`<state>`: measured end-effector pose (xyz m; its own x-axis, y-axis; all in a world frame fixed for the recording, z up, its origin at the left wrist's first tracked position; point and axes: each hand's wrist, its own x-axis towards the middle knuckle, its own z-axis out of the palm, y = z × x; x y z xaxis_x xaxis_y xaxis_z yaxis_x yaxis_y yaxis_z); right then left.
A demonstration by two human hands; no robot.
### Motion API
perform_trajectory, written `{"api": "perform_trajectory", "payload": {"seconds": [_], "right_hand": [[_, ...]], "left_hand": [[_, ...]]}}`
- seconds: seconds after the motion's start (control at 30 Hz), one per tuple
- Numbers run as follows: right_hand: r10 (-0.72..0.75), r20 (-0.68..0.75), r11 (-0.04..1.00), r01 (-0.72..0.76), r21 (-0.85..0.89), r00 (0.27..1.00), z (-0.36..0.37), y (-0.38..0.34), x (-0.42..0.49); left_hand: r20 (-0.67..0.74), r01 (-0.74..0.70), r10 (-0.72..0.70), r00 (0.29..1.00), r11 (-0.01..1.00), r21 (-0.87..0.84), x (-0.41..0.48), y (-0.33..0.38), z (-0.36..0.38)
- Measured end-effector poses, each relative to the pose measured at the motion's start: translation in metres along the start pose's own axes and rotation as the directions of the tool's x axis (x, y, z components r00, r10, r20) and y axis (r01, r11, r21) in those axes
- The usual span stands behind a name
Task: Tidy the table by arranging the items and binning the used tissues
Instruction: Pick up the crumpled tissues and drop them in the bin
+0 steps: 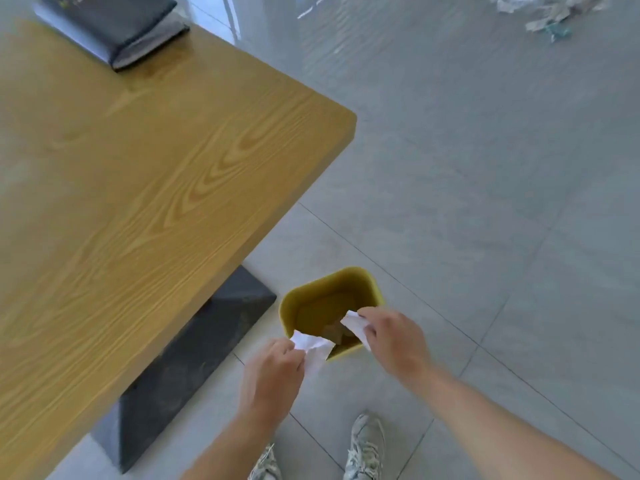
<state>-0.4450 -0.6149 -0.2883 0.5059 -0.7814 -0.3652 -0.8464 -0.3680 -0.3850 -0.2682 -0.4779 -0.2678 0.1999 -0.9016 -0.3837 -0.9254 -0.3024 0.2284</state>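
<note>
Tissue pinched in my left hand, another tissue gripped in my right hand, both over the bin.

Bare left hand and right hand, bare forearms, and scuffed grey-white lace-up sneakers.

Mustard-yellow bin, white tissues, wood-grained tan table, dark notebook, grey tiled floor

Wooden table with dark folder stack; yellow bin on tiled floor
</note>
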Motion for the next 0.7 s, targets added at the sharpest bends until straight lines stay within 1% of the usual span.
{"api": "perform_trajectory", "payload": {"seconds": [0.13, 0.27, 0.4, 0.6, 0.7], "right_hand": [[0.038, 0.052, 0.993, -0.043, 0.107, 0.998, 0.041, 0.015, 0.026], [0.056, 0.092, 0.997, -0.06, 0.039, 0.994, 0.077, 0.035, 0.058], [0.029, 0.076, 0.999, -0.025, -0.046, 0.997, 0.109, 0.056, 0.092], [0.032, 0.092, 0.998, -0.027, -0.062, 0.995, 0.145, 0.071, 0.122], [0.025, 0.099, 0.997, -0.017, -0.08, 0.995, 0.155, 0.073, 0.13]], "left_hand": [[0.022, -0.032, 0.031, 0.999, 0.997, 0.065, 0.038, -0.014, 0.05], [0.057, -0.11, 0.103, 0.993, 0.986, 0.126, 0.078, -0.024, 0.089], [0.103, -0.178, 0.161, 0.982, 0.964, 0.196, 0.121, -0.025, 0.122], [0.183, -0.224, 0.179, 0.967, 0.936, 0.271, 0.155, -0.032, 0.156], [0.191, -0.243, 0.194, 0.962, 0.928, 0.283, 0.158, -0.035, 0.164]]}}
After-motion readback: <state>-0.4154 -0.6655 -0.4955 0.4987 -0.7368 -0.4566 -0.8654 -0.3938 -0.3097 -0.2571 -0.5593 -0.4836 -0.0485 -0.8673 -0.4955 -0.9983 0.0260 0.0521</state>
